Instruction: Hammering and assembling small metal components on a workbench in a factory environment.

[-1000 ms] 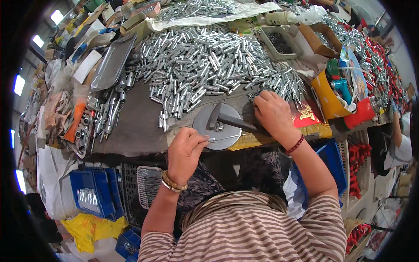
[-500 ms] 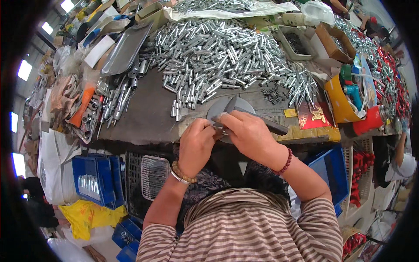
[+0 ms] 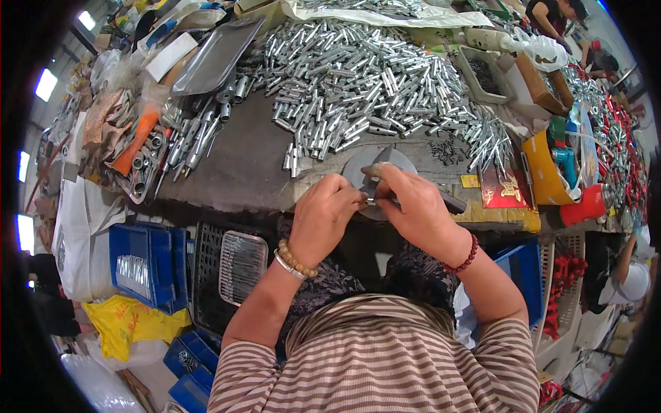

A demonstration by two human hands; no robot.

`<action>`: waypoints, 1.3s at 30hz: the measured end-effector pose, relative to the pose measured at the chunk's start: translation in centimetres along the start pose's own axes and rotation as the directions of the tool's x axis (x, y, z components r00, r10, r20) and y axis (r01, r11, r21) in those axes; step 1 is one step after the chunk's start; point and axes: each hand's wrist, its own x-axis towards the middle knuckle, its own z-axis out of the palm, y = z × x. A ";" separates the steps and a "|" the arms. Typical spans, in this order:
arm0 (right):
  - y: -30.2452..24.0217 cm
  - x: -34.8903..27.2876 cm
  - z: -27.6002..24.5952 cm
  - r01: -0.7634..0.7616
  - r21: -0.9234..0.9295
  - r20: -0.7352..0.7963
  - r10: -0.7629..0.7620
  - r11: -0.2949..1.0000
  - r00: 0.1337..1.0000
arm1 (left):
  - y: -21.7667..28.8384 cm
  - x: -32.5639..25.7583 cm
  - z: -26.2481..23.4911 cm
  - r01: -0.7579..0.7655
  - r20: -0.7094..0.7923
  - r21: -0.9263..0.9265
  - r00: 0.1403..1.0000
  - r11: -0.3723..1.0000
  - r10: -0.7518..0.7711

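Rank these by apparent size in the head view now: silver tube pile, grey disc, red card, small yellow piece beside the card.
1. Silver tube pile
2. Grey disc, judged by its outline, since the right hand partly covers it
3. Red card
4. Small yellow piece

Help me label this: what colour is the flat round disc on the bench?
The flat round disc is grey, clearest in the head view.
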 end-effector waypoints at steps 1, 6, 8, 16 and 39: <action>-0.5 0.4 -0.3 0.020 -0.123 0.056 -0.014 0.992 0.998 | -0.1 0.0 0.0 -0.006 -0.004 0.009 1.000 1.000 0.006; -2.5 1.4 -0.4 0.227 -0.348 0.188 -0.170 0.910 0.967 | 0.2 0.0 0.1 -0.018 -0.033 0.061 0.999 0.998 0.020; -3.0 1.5 0.1 0.289 -0.469 0.241 -0.194 0.835 0.951 | 0.3 0.0 0.1 -0.014 -0.027 0.094 1.000 0.995 0.016; -2.0 0.5 0.2 0.269 -0.428 0.178 -0.212 0.863 0.961 | -0.3 -0.1 0.7 0.015 -0.063 0.037 0.998 0.999 -0.012; -2.0 -6.6 -3.0 -0.054 -0.424 -0.018 0.052 0.904 0.999 | -0.2 -0.2 0.6 -0.036 -0.046 -0.026 0.998 0.999 0.035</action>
